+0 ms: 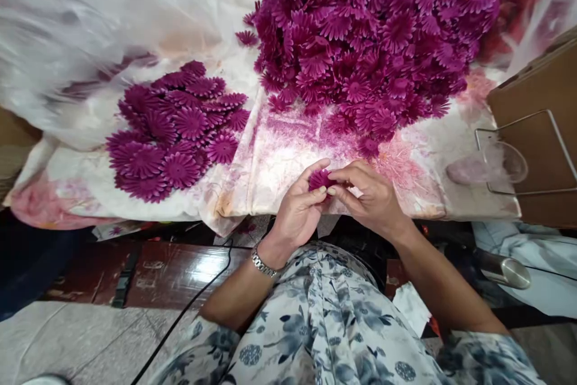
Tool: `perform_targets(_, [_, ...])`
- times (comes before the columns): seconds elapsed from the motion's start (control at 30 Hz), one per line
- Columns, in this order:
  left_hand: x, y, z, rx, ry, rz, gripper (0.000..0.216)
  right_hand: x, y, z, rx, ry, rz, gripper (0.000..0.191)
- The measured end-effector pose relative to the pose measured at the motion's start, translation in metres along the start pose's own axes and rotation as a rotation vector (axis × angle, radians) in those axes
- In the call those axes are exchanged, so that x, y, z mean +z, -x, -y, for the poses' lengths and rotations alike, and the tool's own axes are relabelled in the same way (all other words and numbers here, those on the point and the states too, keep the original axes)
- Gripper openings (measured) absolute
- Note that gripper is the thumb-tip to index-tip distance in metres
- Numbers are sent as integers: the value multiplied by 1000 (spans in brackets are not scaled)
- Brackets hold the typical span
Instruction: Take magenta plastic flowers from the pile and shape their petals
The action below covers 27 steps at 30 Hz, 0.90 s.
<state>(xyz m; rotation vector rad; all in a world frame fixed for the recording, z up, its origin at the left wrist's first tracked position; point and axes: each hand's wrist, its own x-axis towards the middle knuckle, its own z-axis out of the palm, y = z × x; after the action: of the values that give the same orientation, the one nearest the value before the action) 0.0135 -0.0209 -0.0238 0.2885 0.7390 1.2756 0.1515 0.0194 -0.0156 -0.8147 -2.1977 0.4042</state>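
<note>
Big heap of loose purple fabric flowers [374,42] at the top right of a stained white cloth [293,151]. Smaller, flatter group of the same flowers [175,130] to the left. Clear plastic bag [90,42] behind this group. Brown cardboard box [536,127] with wire frame [525,154] at the right. Black cable [189,307] below.

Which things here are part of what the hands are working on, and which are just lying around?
In use: left hand, right hand, purple flower held between them, big flower heap, flat flower pile.
Lying about: plastic bag, wire frame, cardboard box, metal cylinder.
</note>
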Motion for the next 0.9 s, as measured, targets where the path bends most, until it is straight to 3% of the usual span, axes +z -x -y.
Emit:
perform_targets(0.2, [-3, 1, 3, -56, 11, 56, 50, 4, 7, -6, 181, -86, -28, 10])
perform_targets(0.3, [-6, 0, 6, -52, 25, 66, 47, 1, 8, -3, 150, 30, -57, 14])
perform_targets(0.47, [-8, 0, 7, -86, 34, 48, 48, 6, 17, 5, -31, 284, -130, 18])
perform_targets(0.57, [-8, 2, 6, -114, 31, 26, 48, 10, 21, 6, -47, 234, -83, 16])
perform_targets(0.73, [-9, 2, 4, -124, 33, 30, 46, 12, 22, 7, 74, 156, -42, 15])
perform_targets(0.9, [-9, 1, 6, -101, 14, 74, 38, 12, 19, 8, 81, 108, -100, 13])
